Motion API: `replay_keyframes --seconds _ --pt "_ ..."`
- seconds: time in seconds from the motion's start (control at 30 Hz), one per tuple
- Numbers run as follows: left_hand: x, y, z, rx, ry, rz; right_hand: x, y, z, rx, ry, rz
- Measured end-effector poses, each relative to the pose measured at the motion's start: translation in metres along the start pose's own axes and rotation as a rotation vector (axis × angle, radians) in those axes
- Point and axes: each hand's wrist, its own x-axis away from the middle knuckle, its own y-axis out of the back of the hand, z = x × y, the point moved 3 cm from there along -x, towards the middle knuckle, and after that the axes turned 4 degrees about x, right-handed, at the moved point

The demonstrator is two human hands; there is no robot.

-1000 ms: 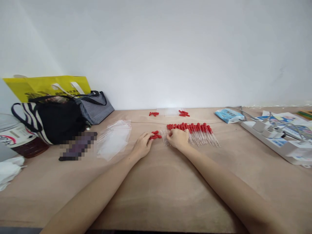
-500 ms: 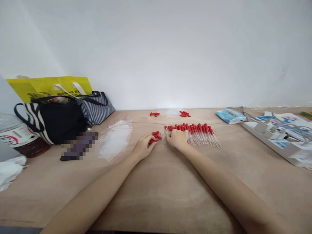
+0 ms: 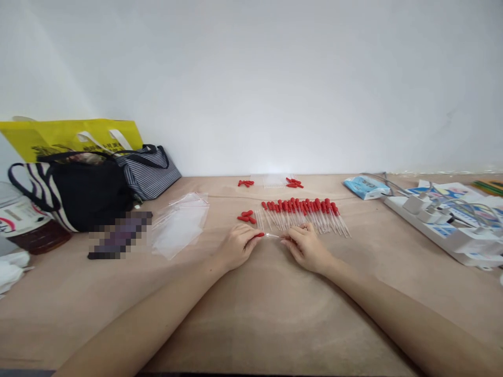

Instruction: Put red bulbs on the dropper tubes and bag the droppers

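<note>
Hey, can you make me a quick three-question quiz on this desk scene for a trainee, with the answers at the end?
1. What do the left hand and the right hand each hold?
2. True or false: the clear plastic bags lie between the two hands.
3. Which of these lies closest to the white power strip?
a) the striped bag
b) the blue packet
c) the yellow bag

Key
1. The left hand holds a red bulb; the right hand holds a clear tube.
2. False: the clear plastic bags lie to the left of both hands.
3. b
</note>
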Motion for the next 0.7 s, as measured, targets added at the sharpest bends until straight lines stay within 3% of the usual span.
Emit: replay_keyframes --seconds 0.37,0.7 --pt "0.0009 0.0006 -0.0002 0.035 0.014 -0.008 -0.0014 0.0002 0.0032 -0.02 -0.014 -0.064" --pt "0.0006 -0.0002 -0.0022 -0.002 -0.008 -0.019 -0.0013 -0.0045 0.0073 -0.022 0.036 -0.016"
